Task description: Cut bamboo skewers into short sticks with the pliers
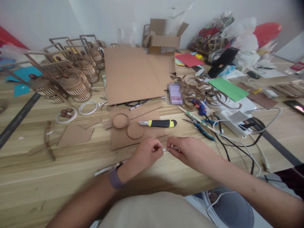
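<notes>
My left hand and my right hand meet above the table's near side, fingertips almost touching. Both are closed in a pinch on a narrow white strip; a short piece shows between them and the fingers cover most of the rest. Just beyond lies a yellow-and-black utility knife, its blade out and pointing left. Beside the blade, a cardboard disc and a ring with a beaded-looking edge rest on a flat cardboard piece. Another white strip shows by my left wrist.
Lidded baskets with tall handles stand at left. A large cardboard sheet lies behind the knife. Rightward are pliers, a blue glue gun, curled brown strips, cables and a power strip. A bin stands below the table edge.
</notes>
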`<state>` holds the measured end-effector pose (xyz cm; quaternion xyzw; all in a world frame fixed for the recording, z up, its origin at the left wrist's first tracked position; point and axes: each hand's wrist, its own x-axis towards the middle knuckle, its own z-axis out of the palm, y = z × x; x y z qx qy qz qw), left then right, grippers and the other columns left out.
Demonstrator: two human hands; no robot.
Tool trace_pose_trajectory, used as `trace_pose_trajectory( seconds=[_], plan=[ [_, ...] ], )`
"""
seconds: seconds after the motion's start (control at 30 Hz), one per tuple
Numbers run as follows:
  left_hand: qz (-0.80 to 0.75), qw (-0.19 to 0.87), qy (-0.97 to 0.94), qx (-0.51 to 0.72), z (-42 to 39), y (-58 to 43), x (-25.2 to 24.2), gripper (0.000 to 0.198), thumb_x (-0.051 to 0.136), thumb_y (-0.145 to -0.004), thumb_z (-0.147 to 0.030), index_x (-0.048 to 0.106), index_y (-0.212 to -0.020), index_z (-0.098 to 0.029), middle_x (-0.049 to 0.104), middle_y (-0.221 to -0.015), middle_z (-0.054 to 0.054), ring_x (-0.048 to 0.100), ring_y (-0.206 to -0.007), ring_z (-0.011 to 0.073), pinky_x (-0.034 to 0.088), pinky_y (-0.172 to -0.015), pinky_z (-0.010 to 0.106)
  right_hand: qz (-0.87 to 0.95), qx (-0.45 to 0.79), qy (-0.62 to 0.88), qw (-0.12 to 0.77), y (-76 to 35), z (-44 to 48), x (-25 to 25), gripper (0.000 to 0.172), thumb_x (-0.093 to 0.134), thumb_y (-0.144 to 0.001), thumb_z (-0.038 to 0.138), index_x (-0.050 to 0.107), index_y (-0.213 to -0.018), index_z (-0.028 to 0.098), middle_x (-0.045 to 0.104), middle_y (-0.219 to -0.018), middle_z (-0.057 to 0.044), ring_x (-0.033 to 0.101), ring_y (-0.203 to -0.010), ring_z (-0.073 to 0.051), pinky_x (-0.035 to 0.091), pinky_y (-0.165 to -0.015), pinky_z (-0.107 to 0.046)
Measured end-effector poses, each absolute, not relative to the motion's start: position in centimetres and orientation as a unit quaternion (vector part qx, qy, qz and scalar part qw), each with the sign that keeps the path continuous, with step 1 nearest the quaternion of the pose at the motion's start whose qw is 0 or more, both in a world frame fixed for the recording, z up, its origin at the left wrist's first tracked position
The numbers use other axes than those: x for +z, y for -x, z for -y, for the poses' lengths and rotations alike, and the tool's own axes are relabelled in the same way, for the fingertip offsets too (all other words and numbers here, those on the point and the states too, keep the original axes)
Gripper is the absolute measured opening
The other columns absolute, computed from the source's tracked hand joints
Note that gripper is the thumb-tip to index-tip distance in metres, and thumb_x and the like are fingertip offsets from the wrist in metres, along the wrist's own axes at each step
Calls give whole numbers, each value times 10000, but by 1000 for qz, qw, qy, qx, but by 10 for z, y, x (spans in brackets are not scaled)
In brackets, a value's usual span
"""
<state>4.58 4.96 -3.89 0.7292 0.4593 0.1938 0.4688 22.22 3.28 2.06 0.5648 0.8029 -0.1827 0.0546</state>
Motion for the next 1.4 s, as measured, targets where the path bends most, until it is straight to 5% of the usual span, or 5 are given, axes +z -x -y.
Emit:
trace_pose_trajectory(
  seconds=[0.63,0.87,1.07,1.3,1.4],
  plan=[
    [-627,413,-557,355,-75,4,-32,164,511,-819,-319,612,-788,-193,672,-769,17,615,-759,191,461,-668,282,-645,-270,-649,-301,-226,12,-2,208,512,-903,420,610,-853,244,682,-731,-31,599,-578,-168,443,-521,-272],
    [-303,695,-610,231,-57,1,-6,165,531,-891,-326,561,-826,-177,615,-1286,111,642,-670,106,479,-665,288,-500,-493,-561,-438,-224,11,-9,386,539,-873,629,557,-847,244,544,-577,30,507,-539,-144,396,-504,-250],
    [-304,722,-594,182,-50,-7,-4,181,548,-897,-348,586,-876,-173,612,-667,-8,540,-591,103,358,-529,211,-493,-557,-498,-445,-215,12,-17,343,569,-892,578,566,-827,242,508,-537,58,411,-478,-112,313,-477,-239],
    [-312,666,-659,160,-44,-2,1,143,531,-882,-273,632,-885,-171,612,-755,2,515,-640,112,380,-573,226,-568,-557,-489,-358,-222,5,0,193,588,-871,387,610,-984,231,619,-636,22,562,-595,-139,435,-586,-260],
    [-310,595,-726,150,-40,-6,7,132,532,-867,-236,643,-833,-173,609,-752,-7,499,-651,115,382,-604,234,-591,-568,-485,-304,-219,5,1,342,573,-810,261,562,-1150,228,611,-650,41,570,-590,-132,450,-574,-242]
  ],
)
